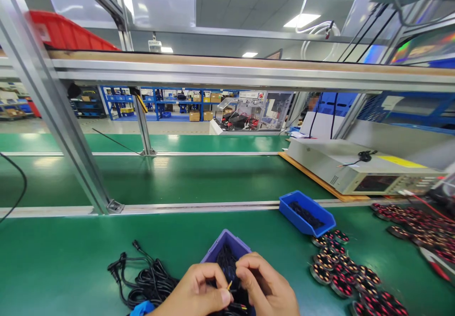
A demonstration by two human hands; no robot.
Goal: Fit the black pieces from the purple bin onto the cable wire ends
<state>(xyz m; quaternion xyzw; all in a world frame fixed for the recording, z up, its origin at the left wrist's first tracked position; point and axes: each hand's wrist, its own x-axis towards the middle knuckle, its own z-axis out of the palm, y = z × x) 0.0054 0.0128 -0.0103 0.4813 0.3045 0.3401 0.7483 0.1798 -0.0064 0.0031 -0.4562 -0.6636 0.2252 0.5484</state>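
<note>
My left hand pinches a thin wire end with a yellow tip between thumb and forefinger. Close beside it, my right hand has its thumb and fingertips pressed together; what lies between them is too small to make out. Both hands are over a purple bin that holds black cables. More wire ends with coloured tips show below the fingers. To the left lies a loose bundle of black cables with plug ends, and a bit of blue material is near my left wrist.
A blue bin with small dark parts stands at the right. Round copper-wound coils spread along the right side, near red-handled pliers. A grey instrument sits farther back. A metal post rises at left.
</note>
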